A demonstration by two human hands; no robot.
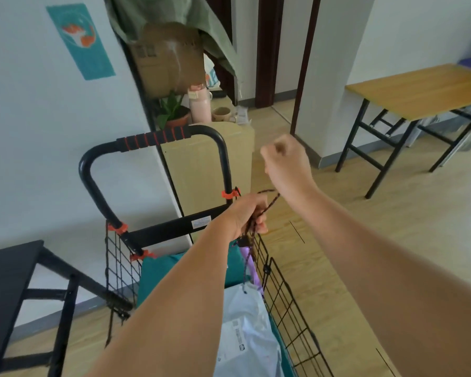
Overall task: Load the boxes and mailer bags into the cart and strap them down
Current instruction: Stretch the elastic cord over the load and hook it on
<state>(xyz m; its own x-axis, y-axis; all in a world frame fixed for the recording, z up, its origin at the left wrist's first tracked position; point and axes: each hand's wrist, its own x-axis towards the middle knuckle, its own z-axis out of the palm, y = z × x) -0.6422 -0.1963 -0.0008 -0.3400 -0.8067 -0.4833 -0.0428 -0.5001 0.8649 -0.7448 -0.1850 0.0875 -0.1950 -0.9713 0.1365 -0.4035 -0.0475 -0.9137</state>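
A black wire-mesh cart point(286, 303) with a black handle and red grip rings stands in front of me. Inside lie a teal mailer bag point(158, 270) and a white mailer bag point(245, 338) with a label. A dark braided strap cord point(267, 206) runs up from the cart's right rear corner. My left hand point(246, 213) grips the cord just above the cart rim. My right hand point(284, 156) is raised above and to the right in a fist; the cord loops up toward it, and I cannot see its end inside the fingers.
A black table point(6, 270) stands at the lower left. A light wooden cabinet point(199, 164) with a plant, a pink bottle and a mug is behind the cart. A wooden folding table point(419, 88) stands at the right. Wood floor point(351, 240) lies to the cart's right.
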